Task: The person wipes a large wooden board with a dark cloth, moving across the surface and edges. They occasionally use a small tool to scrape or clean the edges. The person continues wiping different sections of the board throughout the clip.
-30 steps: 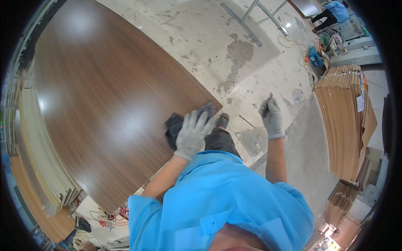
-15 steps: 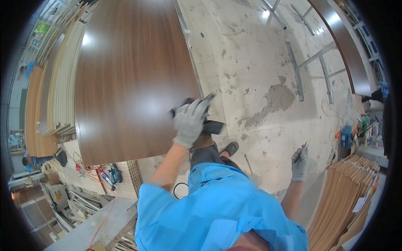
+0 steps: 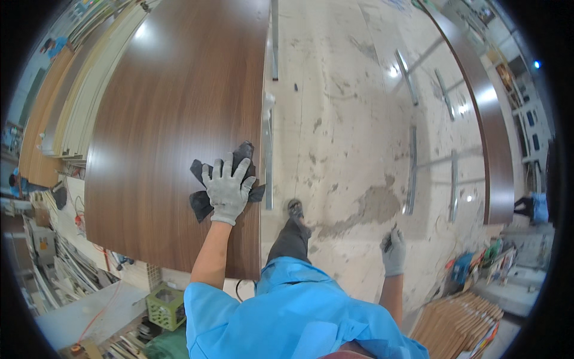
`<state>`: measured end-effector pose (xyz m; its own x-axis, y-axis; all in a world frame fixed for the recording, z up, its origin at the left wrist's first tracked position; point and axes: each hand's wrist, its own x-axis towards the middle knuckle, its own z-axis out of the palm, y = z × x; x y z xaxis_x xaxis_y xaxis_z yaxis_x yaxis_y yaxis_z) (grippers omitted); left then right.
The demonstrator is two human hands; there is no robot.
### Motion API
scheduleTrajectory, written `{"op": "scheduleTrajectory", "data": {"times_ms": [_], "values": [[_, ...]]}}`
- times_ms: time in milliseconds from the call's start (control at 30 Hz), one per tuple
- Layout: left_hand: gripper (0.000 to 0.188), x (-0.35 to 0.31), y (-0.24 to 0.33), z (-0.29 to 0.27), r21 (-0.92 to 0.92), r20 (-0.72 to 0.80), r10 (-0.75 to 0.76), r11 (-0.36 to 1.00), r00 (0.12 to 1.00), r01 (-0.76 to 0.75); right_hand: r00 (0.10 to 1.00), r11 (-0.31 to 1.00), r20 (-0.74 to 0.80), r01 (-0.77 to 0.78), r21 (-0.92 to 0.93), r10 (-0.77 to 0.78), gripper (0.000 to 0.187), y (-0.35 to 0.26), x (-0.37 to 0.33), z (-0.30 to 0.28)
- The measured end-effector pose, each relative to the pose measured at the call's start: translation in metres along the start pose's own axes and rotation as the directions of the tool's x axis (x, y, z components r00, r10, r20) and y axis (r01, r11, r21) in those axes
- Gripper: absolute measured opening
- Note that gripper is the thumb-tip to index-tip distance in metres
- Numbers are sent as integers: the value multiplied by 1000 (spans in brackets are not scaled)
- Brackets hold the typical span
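My left hand [image 3: 228,190], in a grey work glove, lies with its fingers spread on a crumpled black cloth [image 3: 200,204]. Palm and fingers press the cloth against the glossy brown wood-grain panel [image 3: 149,149], near its right edge. My right hand [image 3: 393,256], also gloved in grey, hangs off to the right, away from the panel. Its fingers are curled, with something small and dark at their tips that I cannot make out.
Metal rails [image 3: 412,170] stand along the pale, stained floor. Another brown panel [image 3: 487,131] extends along the right. Stacked boards [image 3: 460,320] lie at the lower right, a green crate [image 3: 166,306] at the lower left. Two people in blue are at far left, another at far right.
My left hand has brought the black cloth from the panel's right edge onto its face, flattening its fingers over it. The view has shifted, and my right hand stays curled at the side.
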<state>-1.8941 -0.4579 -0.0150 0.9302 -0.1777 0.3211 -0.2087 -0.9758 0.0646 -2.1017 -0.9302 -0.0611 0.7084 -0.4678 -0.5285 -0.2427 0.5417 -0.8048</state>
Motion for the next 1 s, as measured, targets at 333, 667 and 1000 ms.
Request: {"op": "scheduleTrajectory", "data": {"times_ms": [333,667,1000], "values": [[62,123,6,11,25,-76,-153,988,985,155,1000,964,-8,-8,-265,7,11,-65,145,53],[59,239,20,94,67,-25,-432,899,901,433,955,892,-203,-278,-356,217,11,-76,318,53],[47,416,13,161,-5,-73,-464,885,883,465,989,851,70,-74,-521,129,11,-193,580,191]]}}
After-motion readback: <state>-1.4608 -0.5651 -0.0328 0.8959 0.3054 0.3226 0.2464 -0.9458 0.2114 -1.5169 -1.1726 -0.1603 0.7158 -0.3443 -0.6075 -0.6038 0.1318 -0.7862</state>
